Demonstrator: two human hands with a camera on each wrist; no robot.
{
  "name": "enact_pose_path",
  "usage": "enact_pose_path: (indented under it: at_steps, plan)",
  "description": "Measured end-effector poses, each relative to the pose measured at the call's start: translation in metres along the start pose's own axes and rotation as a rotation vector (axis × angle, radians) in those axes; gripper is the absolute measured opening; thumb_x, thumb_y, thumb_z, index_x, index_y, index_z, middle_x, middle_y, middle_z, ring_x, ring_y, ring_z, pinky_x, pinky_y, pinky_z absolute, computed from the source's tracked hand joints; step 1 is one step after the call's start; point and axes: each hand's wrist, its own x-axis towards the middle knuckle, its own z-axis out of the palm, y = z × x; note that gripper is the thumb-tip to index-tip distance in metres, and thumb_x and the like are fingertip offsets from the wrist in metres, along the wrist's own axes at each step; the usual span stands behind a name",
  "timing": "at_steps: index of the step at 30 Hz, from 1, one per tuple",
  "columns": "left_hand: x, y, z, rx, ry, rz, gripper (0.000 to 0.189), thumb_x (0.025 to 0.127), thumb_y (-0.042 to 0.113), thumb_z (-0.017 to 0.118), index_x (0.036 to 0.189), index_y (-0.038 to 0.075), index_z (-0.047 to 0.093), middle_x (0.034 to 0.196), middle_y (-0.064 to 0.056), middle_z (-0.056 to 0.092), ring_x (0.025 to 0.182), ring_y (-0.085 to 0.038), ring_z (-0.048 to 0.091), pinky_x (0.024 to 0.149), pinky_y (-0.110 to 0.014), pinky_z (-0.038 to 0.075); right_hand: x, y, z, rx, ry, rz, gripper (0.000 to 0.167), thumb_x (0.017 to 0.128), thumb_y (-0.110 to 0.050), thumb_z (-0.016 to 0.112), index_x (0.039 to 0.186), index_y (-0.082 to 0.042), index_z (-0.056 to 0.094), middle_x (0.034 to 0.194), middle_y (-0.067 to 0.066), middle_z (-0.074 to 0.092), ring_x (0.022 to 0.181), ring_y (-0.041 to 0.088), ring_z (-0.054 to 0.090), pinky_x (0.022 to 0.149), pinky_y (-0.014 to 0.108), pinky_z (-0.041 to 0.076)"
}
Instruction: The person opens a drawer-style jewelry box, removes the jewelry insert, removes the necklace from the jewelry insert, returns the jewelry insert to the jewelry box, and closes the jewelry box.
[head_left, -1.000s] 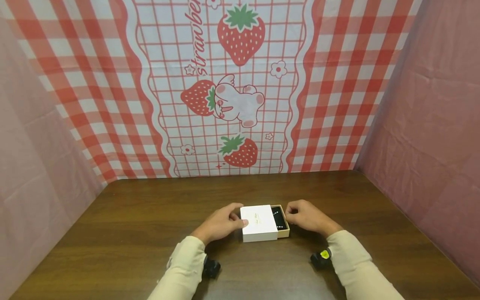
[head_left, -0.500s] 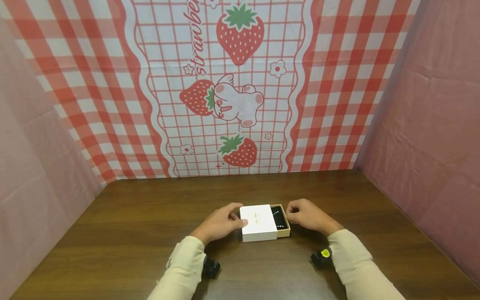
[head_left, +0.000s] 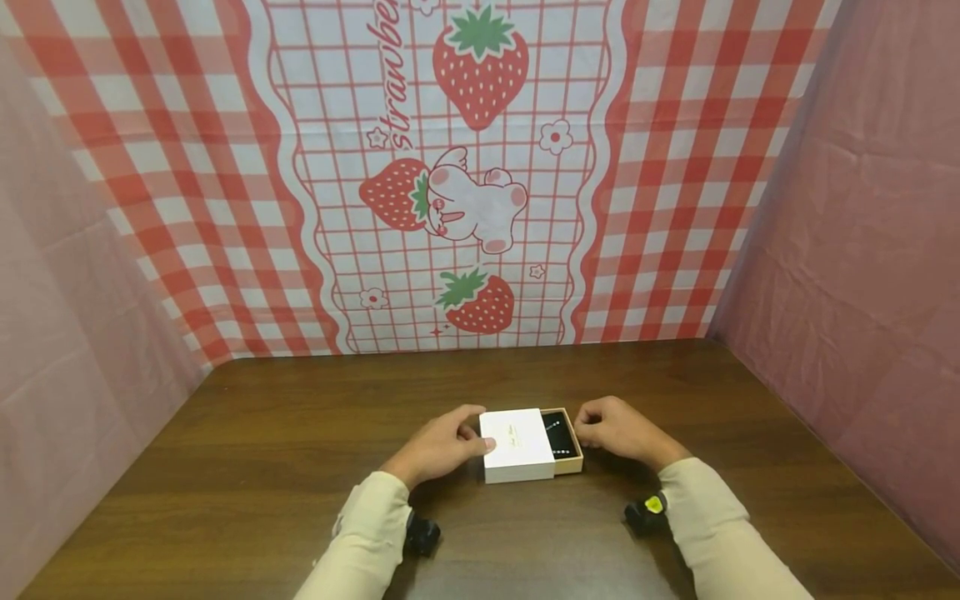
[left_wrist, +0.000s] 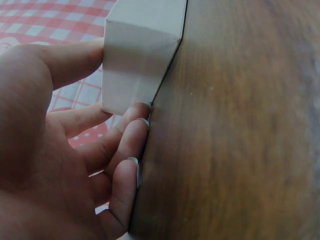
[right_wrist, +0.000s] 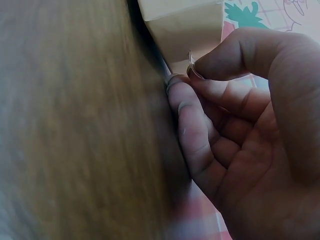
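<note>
A white jewelry box with small gold lettering lies on the table, its inner drawer partly out to the right. Inside the drawer, a black insert carries rows of small shiny beads; the rest is hidden under the white sleeve. My left hand grips the sleeve's left end, thumb on the near side and a finger at the far corner. At the drawer's tan end, my right hand pinches a small pull tab between thumb and forefinger, other fingers curled by the tabletop.
The brown wooden table extends around the box. Behind it hangs a red-and-white checked strawberry cloth, with pink cloth along the sides. Black wrist cameras sit under both cream sleeves.
The drawer has slid slightly farther right out of the white sleeve, and my right hand has shifted right with it. My left hand has stayed in place on the box.
</note>
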Motion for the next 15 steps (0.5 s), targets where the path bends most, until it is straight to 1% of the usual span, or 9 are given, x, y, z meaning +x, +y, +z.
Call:
enact_pose_path:
  at_steps: [8, 15]
  plan:
    - [0.0004, -0.0011, 0.0004, 0.005, 0.002, 0.019, 0.064, 0.092, 0.043, 0.069, 0.145, 0.010, 0.052, 0.101, -0.001, 0.065, 0.091, -0.016, 0.059, 0.081, -0.042, 0.049, -0.0005, 0.0011, -0.0006, 0.018, 0.008, -0.040, 0.006, 0.078, -0.006, 0.065, 0.073, -0.009, 0.066, 0.064, -0.003, 0.055, 0.061, 0.014, 0.051, 0.053, 0.027, 0.041]
    - [0.0006, -0.0008, 0.0000, 0.011, 0.003, 0.019, 0.064, 0.092, 0.043, 0.069, 0.145, 0.011, 0.052, 0.101, -0.001, 0.064, 0.091, -0.016, 0.059, 0.081, -0.042, 0.048, -0.0014, 0.0015, -0.0018, 0.040, 0.003, -0.014, 0.006, 0.081, -0.007, 0.063, 0.075, -0.006, 0.067, 0.068, -0.001, 0.060, 0.064, 0.015, 0.056, 0.057, 0.029, 0.047]
